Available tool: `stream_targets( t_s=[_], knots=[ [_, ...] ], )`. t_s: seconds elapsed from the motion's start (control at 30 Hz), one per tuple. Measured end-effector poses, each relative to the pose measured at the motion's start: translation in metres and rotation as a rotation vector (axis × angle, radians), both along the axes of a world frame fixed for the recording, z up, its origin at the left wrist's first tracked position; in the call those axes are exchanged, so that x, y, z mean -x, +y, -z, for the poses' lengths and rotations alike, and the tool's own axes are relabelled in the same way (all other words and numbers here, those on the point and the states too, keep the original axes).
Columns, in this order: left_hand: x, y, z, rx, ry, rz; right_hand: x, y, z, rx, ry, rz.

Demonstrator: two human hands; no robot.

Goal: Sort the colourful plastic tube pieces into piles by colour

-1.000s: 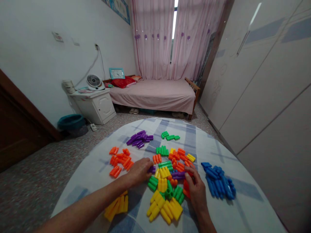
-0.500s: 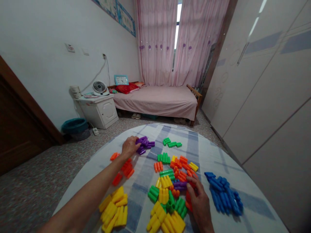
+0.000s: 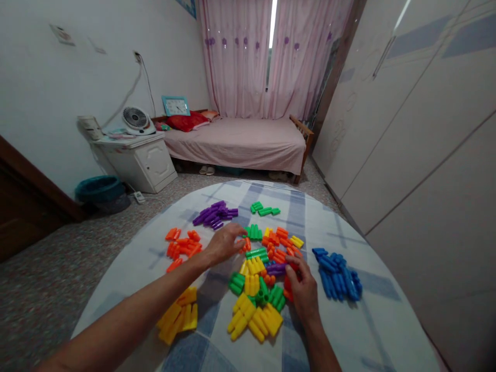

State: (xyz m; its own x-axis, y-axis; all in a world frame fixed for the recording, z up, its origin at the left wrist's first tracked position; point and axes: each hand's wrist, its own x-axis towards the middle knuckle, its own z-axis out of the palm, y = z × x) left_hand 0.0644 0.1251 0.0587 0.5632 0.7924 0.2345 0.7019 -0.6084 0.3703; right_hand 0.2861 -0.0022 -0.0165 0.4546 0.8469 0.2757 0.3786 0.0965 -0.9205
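Note:
Bullet-shaped plastic toy blocks lie sorted by colour around a mixed pile on a round table. My left hand (image 3: 227, 242) reaches over the pile's left edge, fingers apart, beside an orange block (image 3: 246, 245) and a green block (image 3: 254, 232). At the pile's right side my right hand (image 3: 304, 290) has its thumb and forefinger closed at the end of a purple block (image 3: 275, 269). Red-orange blocks sit partly hidden under that hand. Yellow blocks (image 3: 241, 316) and green blocks (image 3: 276, 297) form the pile's near part.
Around the pile lie purple blocks (image 3: 214, 214), orange blocks (image 3: 184, 248), yellow blocks (image 3: 179, 318), blue blocks (image 3: 337, 275) and a few green blocks (image 3: 265, 210). A checked cloth (image 3: 372, 315) covers the table. Beyond stand a bed (image 3: 240, 142) and a white cabinet (image 3: 143, 163).
My left hand has left the purple group and moved right and nearer, to the mixed pile. My right hand stays by the purple block. The view has shifted a little.

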Motion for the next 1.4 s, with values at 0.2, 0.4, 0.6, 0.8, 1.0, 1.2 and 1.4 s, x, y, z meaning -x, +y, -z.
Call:
stream_targets(
  t_s=[0.2, 0.4, 0.6, 0.8, 1.0, 1.2, 1.4],
  knots=[
    [-0.034, -0.048, 0.017, 0.028, 0.008, 0.079, 0.002, 0.000, -0.006, -0.019, 0.068, -0.012],
    [-0.073, -0.066, 0.013, 0.041, 0.114, 0.127, 0.002, -0.001, -0.009, -0.026, 0.135, -0.068],
    [-0.096, -0.073, 0.008, 0.053, 0.257, 0.011, 0.001, -0.001, -0.008, -0.021, 0.136, -0.072],
    [-0.092, -0.075, 0.014, 0.084, 0.154, -0.023, 0.000, 0.001, -0.006, -0.001, 0.179, -0.061],
    [-0.049, -0.039, 0.005, 0.287, -0.181, -0.169, -0.001, 0.001, -0.002, 0.012, 0.195, -0.045],
    [0.026, 0.036, -0.015, 0.072, -0.109, -0.595, 0.000, 0.001, -0.001, 0.034, 0.160, -0.013],
    [0.057, 0.077, -0.006, 0.052, 0.070, -0.772, -0.001, 0.001, 0.000, 0.033, 0.123, -0.005]
  ],
)
